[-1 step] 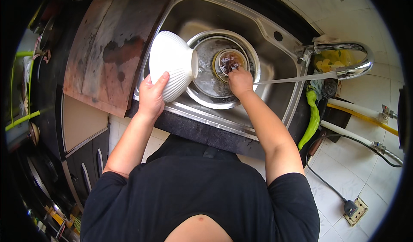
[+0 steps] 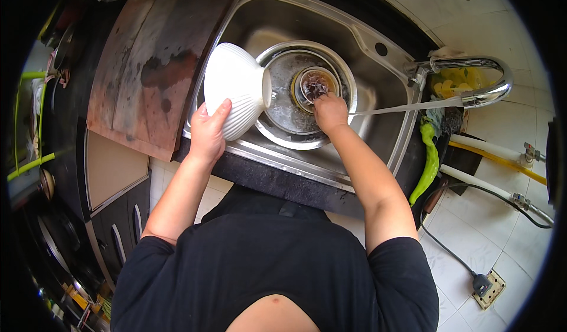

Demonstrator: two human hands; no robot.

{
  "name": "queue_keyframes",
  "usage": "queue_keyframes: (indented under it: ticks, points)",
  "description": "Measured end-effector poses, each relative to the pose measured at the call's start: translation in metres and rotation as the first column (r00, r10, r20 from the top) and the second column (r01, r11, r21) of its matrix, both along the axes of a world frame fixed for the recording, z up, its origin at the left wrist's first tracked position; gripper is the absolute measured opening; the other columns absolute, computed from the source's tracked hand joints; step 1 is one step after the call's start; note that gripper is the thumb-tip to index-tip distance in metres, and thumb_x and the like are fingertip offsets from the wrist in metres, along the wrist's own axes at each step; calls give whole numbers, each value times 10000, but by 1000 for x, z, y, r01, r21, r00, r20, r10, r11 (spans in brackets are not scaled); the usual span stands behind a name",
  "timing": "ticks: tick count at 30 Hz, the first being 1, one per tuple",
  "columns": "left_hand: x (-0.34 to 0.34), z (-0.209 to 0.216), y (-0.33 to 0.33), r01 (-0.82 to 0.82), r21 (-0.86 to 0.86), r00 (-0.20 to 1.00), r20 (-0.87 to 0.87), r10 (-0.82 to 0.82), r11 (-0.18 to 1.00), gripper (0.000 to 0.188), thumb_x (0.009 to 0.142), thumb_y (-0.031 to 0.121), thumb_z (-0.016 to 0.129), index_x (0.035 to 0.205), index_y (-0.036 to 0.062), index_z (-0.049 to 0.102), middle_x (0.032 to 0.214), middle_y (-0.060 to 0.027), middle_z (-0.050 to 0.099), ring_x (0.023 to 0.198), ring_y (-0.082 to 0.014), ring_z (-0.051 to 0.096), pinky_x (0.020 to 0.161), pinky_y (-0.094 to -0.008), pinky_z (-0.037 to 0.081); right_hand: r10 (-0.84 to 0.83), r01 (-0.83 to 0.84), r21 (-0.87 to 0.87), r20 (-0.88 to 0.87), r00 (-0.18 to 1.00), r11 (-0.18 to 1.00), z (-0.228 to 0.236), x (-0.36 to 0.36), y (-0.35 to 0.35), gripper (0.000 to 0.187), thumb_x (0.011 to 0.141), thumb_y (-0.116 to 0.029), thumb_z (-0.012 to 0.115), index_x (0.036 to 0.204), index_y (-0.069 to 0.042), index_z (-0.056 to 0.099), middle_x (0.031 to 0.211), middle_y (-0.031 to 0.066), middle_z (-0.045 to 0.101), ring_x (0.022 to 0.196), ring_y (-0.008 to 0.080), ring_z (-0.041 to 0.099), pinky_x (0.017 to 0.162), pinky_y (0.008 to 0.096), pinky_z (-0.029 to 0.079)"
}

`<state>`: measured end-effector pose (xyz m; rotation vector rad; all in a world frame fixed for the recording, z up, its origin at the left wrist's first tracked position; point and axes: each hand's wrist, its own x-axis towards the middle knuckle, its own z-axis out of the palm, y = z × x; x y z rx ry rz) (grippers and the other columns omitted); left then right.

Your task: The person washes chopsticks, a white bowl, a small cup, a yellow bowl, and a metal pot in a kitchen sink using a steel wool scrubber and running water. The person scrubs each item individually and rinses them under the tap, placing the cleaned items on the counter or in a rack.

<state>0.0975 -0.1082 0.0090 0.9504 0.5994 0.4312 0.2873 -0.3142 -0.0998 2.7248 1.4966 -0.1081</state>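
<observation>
In the head view, looking down, a person's left hand (image 2: 208,132) is holding a white ribbed bowl (image 2: 242,110) tipped on its side over the left part of the sink (image 2: 378,90). The thumb is pressing on the ribbed outer wall; the other fingers are hiding behind the bowl. The bowl's foot is facing right. The right hand (image 2: 332,113) is reaching over a small bowl (image 2: 319,68) that is sitting inside nested metal basins (image 2: 301,145). Its fingertips are meeting dark reddish contents (image 2: 313,84); whether they are pinching or spread, I cannot tell. From the faucet (image 2: 502,90), a water stream (image 2: 407,108) is running toward the right wrist.

Smooth, possibly wet walls are probably calling for a firm left grip, with the thumb bracing across the ribs. Light fingertip pressure is likely suiting the right hand, since pushing hard could be tipping the small bowl.
</observation>
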Motion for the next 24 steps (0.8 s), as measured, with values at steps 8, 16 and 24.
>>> queue_keyframes:
  ticks: [8,16,24]
  points:
    - [-4,0,4,-14,0,1000,-19,14,1000,274,849,113,577,1081,-26,533,1021,-86,593,917,-141,555,833,-281,420,-71,85,234,-67,995,969,49,2,-42,42,653,-120,619,687,-95,619,759,46,608,783,238,568,656,353,466]
    - [-1,1,1,10,-32,1000,-20,-10,999,267,847,122,582,1069,-22,541,1004,-89,601,901,-144,567,818,-280,431,-33,941,28,-999,41,336,54,10,-128,189,764,-114,654,915,-3,624,838,38,630,780,116,575,726,249,452]
    - [9,6,-10,53,-32,998,-42,-54,998,266,849,135,582,1062,-19,539,993,-90,604,883,-149,578,803,-282,443,653,966,-189,-713,-257,174,31,-23,-146,471,766,-158,666,1173,-21,475,1063,87,595,959,237,580,862,373,458]
